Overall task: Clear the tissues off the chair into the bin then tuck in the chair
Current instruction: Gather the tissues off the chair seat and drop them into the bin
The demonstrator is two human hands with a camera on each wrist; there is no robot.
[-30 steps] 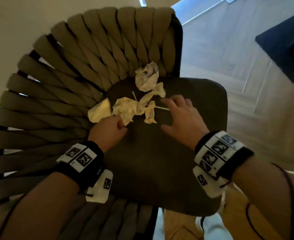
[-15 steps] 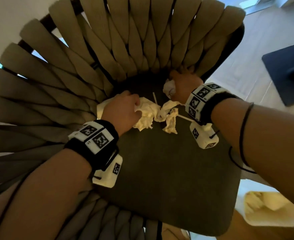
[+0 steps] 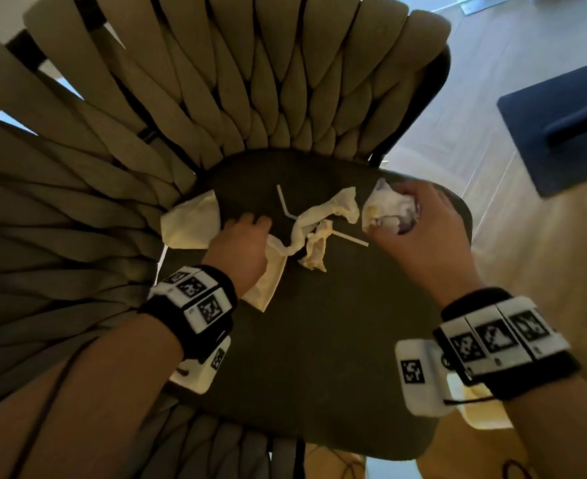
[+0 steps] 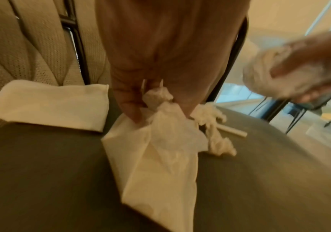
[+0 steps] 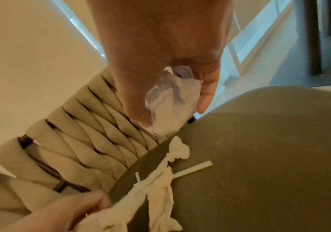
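Tissues on the dark seat of the chair (image 3: 319, 357), back half, near the woven backrest (image 3: 216, 81)

Change since half a second ago: right hand (image 3: 419, 233) was reaching deep at the seat's rear edge; now it is drawn back over the seat's right side with the crumpled tissue ball (image 3: 387, 210) lifted clear, grip curled round it. Left hand (image 3: 242, 245) a second ago lay over the pile's left end; now its grip pinches the long tissue (image 3: 274, 267), thumb and fingers pressed onto the bunched top, the tail hanging toward the seat front. Head view has also swung. Reading: first pieces secured, gathering under way, nothing binned yet

Count, as far as the views allow:
- tissue ball in right hand: one
- long tissue in left hand: one; whether the twisted strip (image 3: 323, 210) at mid-seat is the same sheet or a separate one, cannot tell
- small crumpled scrap (image 3: 316, 250) lying loose beside the strip: one
- flat folded tissue (image 3: 191, 223) against the backrest, left of the left hand, untouched: one
- bent white straw (image 3: 286, 210) under the strip: one, though it could be two pieces
- chair: one

A pale open container (image 3: 485, 413) shows past the right wrist, below the seat edge; probably the bin, mostly hidden

Chair not yet tucked in
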